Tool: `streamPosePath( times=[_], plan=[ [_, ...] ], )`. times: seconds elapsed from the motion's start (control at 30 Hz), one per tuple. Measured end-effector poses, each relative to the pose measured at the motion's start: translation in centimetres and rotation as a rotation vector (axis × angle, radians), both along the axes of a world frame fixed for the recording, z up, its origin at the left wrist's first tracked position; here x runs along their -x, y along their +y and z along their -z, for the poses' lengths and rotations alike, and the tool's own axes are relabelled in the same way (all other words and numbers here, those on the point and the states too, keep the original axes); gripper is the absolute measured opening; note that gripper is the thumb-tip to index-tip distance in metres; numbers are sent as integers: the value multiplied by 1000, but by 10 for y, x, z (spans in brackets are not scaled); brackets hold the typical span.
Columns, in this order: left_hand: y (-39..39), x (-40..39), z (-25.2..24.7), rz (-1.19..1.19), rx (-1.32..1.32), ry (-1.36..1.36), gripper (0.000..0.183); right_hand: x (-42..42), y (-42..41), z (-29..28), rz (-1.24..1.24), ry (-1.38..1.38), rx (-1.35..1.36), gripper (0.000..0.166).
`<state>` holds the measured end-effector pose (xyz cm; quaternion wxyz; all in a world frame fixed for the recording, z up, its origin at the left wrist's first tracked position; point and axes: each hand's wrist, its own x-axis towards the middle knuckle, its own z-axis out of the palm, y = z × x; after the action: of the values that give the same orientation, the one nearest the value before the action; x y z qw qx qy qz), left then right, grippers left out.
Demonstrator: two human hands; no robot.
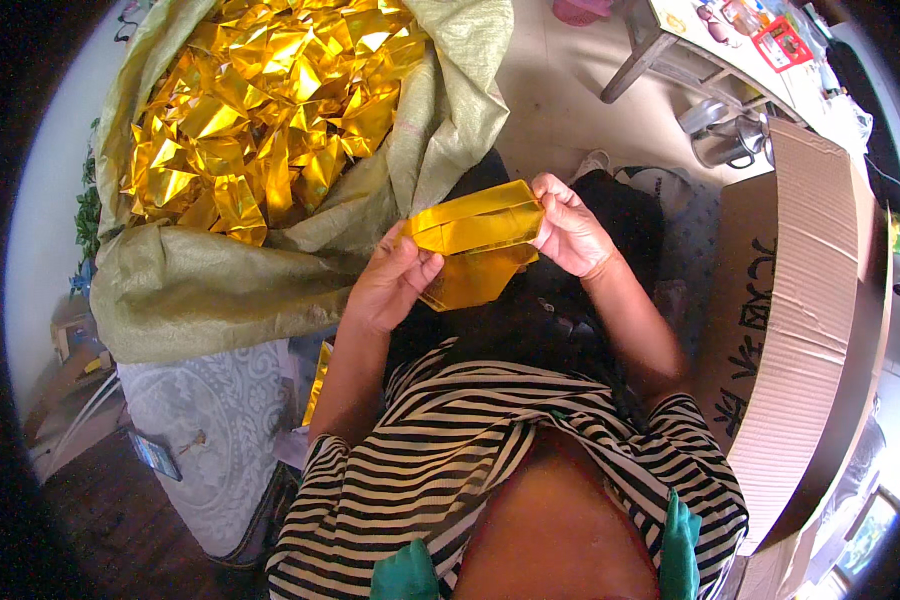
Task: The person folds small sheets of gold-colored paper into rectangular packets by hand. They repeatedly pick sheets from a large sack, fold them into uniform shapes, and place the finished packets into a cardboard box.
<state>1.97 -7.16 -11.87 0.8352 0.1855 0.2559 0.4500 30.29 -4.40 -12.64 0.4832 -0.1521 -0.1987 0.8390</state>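
Between my two hands I hold a folded piece of gold foil paper [480, 219], level above my lap. My left hand [401, 274] pinches its left end between thumb and fingers. At its right end, my right hand [570, 225] grips the corner with the thumb and fingertips. Just below it, more gold foil paper [476, 277] lies over my dark-clothed lap; whether the two are joined I cannot tell. To the left of my hands a large woven sack [217, 289] stands with its mouth spread wide, full of folded gold foil pieces [270, 112].
On the right stands a tall open cardboard box [802, 300] with handwriting on its side. A metal kettle [727, 142] is on the floor by a wooden table [690, 22] holding small items. At lower left, a phone [155, 455] lies on a patterned cloth [217, 420].
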Motion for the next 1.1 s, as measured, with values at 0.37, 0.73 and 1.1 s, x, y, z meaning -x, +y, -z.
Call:
streamPosePath(
  times=[0.37,0.73,1.1],
  plan=[
    [1,-12,6,37,33,145,51,5,0,-5,59,-247,-45,19],
    [26,12,-10,-388,-162,350,44,12,2,-21,26,-1184,-689,45],
    [-29,-21,-6,170,-1071,1744,54,27,-26,-11,0,-1792,-1307,33]
  ],
)
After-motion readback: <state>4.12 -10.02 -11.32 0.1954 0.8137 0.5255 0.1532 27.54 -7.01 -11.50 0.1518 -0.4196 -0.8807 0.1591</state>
